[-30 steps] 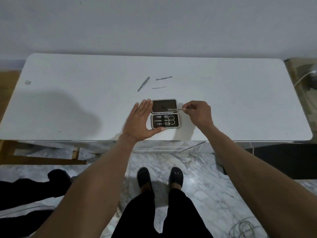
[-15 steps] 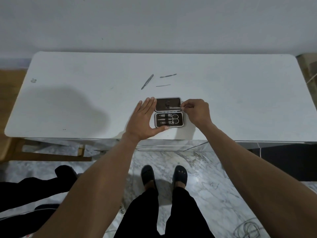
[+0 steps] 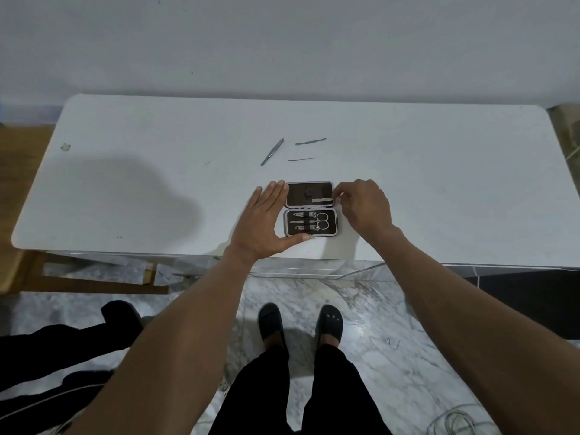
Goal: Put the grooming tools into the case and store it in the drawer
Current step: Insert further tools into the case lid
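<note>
text: none legible | labels: none | brands: none | numbers: none | signs: none | checked: head view

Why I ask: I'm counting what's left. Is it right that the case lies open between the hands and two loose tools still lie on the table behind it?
Not quite: the head view shows three loose tools behind the open case, not two: tweezers, a flat tool and a thin pick. The rest holds.
</note>
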Tool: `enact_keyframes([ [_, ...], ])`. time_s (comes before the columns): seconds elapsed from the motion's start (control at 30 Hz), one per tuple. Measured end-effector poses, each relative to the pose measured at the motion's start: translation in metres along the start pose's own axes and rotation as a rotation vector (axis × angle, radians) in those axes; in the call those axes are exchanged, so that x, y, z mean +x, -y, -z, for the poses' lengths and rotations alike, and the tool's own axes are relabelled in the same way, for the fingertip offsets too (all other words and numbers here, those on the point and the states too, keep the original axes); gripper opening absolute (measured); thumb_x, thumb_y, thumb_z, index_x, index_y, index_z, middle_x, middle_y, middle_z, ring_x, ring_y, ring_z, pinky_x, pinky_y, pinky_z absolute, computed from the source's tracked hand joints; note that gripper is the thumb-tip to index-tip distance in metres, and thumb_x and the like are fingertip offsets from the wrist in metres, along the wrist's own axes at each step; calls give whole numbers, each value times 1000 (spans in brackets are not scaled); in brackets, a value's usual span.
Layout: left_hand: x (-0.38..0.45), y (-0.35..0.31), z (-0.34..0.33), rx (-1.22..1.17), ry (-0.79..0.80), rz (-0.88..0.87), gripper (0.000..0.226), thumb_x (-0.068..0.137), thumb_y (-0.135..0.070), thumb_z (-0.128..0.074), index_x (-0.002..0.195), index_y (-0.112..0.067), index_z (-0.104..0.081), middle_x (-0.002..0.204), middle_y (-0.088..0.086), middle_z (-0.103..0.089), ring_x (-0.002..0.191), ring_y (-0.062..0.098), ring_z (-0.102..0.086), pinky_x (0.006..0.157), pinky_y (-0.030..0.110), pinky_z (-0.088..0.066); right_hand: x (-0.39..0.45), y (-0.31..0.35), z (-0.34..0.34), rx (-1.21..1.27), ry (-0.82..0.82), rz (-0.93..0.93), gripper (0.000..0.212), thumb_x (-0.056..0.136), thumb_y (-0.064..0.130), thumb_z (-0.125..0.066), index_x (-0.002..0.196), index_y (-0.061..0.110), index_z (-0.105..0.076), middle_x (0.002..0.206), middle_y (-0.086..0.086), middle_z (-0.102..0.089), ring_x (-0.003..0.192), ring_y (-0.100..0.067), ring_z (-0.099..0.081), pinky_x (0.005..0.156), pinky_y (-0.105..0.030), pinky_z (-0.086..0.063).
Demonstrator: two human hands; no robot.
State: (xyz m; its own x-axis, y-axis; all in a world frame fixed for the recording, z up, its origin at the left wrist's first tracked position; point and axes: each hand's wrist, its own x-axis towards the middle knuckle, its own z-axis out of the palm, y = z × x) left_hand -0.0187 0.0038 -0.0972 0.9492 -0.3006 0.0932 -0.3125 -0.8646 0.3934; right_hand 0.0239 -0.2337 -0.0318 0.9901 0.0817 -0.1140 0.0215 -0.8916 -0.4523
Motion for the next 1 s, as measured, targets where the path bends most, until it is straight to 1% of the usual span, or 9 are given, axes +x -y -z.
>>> enact_keyframes([
  [0.13, 0, -1, 0, -1, -4, -1, 117, 82, -85, -55, 163, -7, -26, 172, 7, -26, 161, 19, -17, 133, 44, -11, 3, 9, -1, -74, 39, 39, 21, 92, 17, -53, 96, 25, -72, 89, -8, -63, 98, -29, -53, 67, -36, -46],
  [0.3, 0, 0, 0, -4, 0, -5, 117, 82, -85, -55, 163, -6, -26, 172, 7, -26, 161, 19, -17, 133, 45, -11, 5, 19, -6, -62, 25, -4, 24, 90, 13, -53, 91, 25, -74, 90, -8, -62, 97, -29, -55, 65, -33, -44],
  [0.43, 0, 0, -1, 1, -2, -7, 118, 82, -85, -54, 163, -5, -26, 172, 8, -26, 161, 20, -17, 133, 44, -11, 6, 27, -9, -35, 26, -15, 25, 89, 13, -54, 92, 26, -75, 90, -7, -64, 96, -29, -56, 66, -32, -43],
  [0.53, 0, 0, 0, -3, -9, -7, 117, 82, -85, -54, 163, -5, -27, 171, 8, -26, 161, 20, -18, 133, 45, -11, 6, 30, -12, -20, 27, -18, 28, 88, 13, -50, 91, 26, -75, 89, -6, -64, 96, -28, -55, 65, -32, -42],
  [0.63, 0, -1, -1, -1, -13, -10, 117, 82, -85, -55, 163, -5, -27, 171, 7, -26, 161, 20, -18, 133, 45, -12, 7, 29, -13, -6, 26, -18, 30, 87, 12, -48, 89, 26, -75, 86, -6, -66, 94, -28, -56, 64, -31, -44],
  [0.8, 0, -1, -1, -11, -31, -12, 116, 82, -85, -56, 162, -5, -30, 170, 8, -29, 160, 21, -20, 132, 46, -14, 12, 29, -7, 20, 44, -18, 27, 86, 15, -53, 90, 28, -75, 88, -3, -70, 94, -25, -58, 65, -29, -43],
  [1.0, 0, 0, -2, -8, -36, -19, 116, 82, -85, -56, 161, -4, -31, 170, 9, -30, 160, 21, -21, 131, 49, -18, 35, 36, 5, 64, -5, -46, 19, 86, 18, -60, 92, 28, -75, 88, 1, -72, 93, -21, -61, 67, -30, -48],
])
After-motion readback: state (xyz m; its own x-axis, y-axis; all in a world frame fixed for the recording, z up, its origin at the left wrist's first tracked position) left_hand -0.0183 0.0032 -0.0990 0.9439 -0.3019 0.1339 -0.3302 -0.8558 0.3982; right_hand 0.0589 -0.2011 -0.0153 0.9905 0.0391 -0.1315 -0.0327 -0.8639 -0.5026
